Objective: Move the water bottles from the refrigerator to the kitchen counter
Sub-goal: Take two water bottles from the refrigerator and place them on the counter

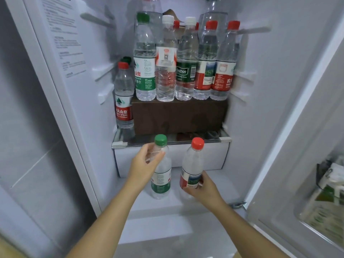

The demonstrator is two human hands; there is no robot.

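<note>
My left hand (144, 164) grips the neck of a green-capped water bottle (161, 175) just below its cap. My right hand (202, 187) holds a red-capped water bottle (191, 164) round its red label, near the bottom. Both bottles are upright in front of the open refrigerator's lower white drawer (173, 157). Several more water bottles stand in a row on a brown box (178, 116) inside the refrigerator, among them a tall green-label bottle (145, 71) and red-label bottles (223, 71). Another red-label bottle (123, 101) stands at the left of the box on the glass shelf (223, 139).
The refrigerator's white side wall with printed text (65, 43) is at the left. The open door (297, 146) is at the right, with packages in its door bin (327, 198). Larger bottles stand behind the row at the back.
</note>
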